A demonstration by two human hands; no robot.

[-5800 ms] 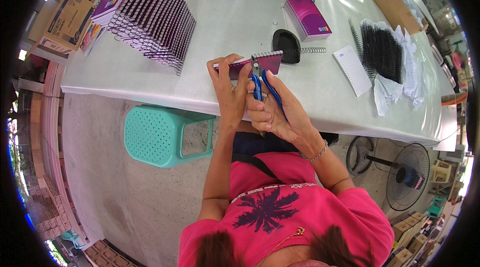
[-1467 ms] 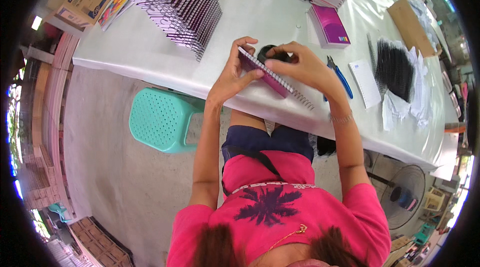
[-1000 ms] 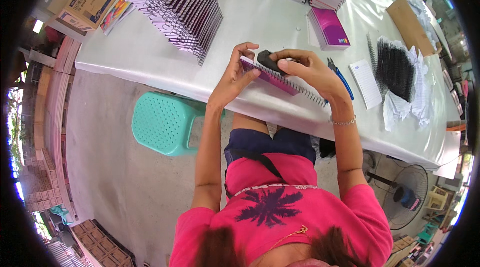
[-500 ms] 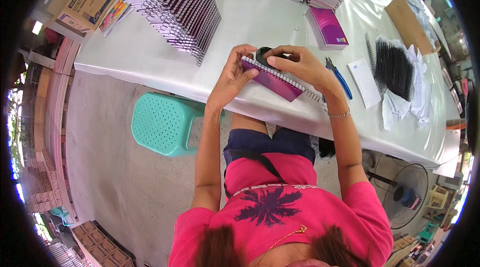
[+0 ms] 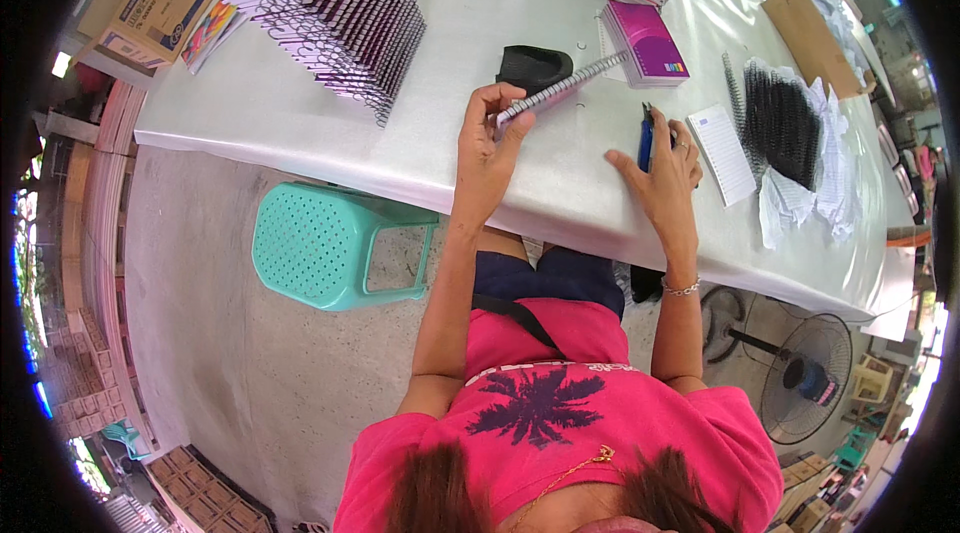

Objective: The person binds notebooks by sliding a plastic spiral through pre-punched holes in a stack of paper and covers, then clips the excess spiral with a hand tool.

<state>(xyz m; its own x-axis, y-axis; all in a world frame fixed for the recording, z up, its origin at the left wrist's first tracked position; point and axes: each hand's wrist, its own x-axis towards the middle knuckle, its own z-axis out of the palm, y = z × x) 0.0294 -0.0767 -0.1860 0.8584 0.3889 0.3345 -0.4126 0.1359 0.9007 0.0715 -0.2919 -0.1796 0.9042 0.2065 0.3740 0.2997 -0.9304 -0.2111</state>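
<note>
Pinching a spiral notebook (image 5: 563, 90), coil (image 5: 600, 66) threaded, in my left hand (image 5: 487, 148); rightward, my right hand (image 5: 668, 171) half-curls over blue-handled cutters (image 5: 645, 141), hold unclear, coil-end trimming untellable.

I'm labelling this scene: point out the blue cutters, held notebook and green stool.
Blue cutters (image 5: 646, 141), head view: on a handle.
Held notebook (image 5: 562, 90), head view: on its coil.
Green stool (image 5: 308, 245), head view: on its seat.
</note>
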